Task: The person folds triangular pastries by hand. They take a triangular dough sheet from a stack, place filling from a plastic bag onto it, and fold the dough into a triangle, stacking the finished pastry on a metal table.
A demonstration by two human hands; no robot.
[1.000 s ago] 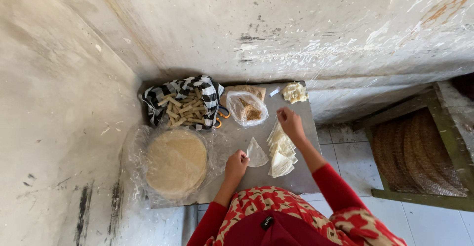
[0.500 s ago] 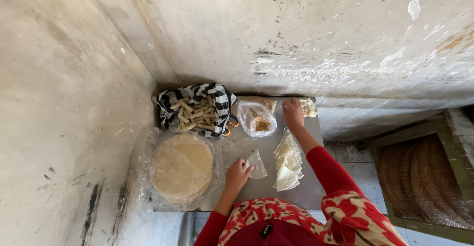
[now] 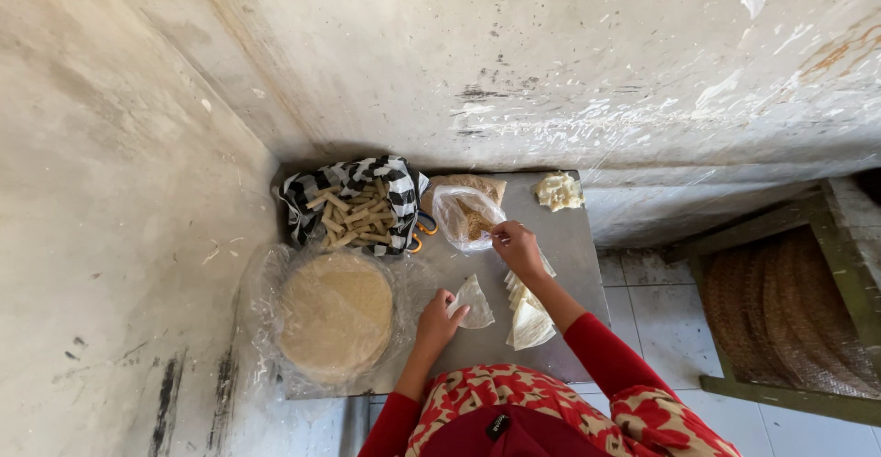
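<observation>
Head view shows the right hand (image 3: 517, 248) with fingers pinched together at the mouth of one clear plastic bag of brown filling (image 3: 466, 218), while the left hand (image 3: 439, 319) presses fingers on one pale triangular wrapper (image 3: 477, 301) lying below the right fingers on the grey worktop (image 3: 569, 264).

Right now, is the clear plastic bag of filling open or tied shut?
Open: the clear plastic bag has its mouth spread wide, brown crumbly filling showing inside, and the right hand is at its rim.
</observation>
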